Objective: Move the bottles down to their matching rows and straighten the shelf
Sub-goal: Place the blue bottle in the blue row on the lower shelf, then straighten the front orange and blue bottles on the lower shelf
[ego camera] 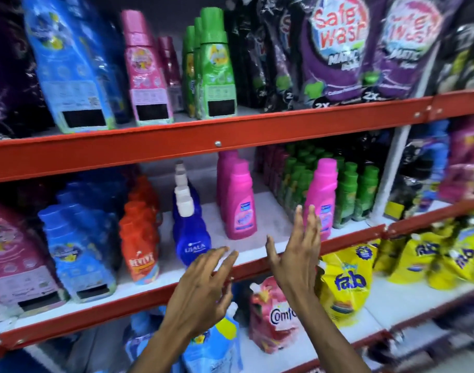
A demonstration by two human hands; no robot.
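Note:
On the middle shelf a row of pink bottles stands left of centre. One more pink bottle stands apart at the shelf front, before the green bottles. My right hand is open, fingers up, just left of that lone pink bottle, not gripping it. My left hand is open with spread fingers in front of the shelf edge, below the dark blue bottles. The top shelf holds tall blue, pink and green bottles.
Orange bottles and light blue bottles fill the middle shelf's left. Purple pouches hang at top right. Yellow pouches and a pink pouch lie on the lower shelf. Red shelf beams run across.

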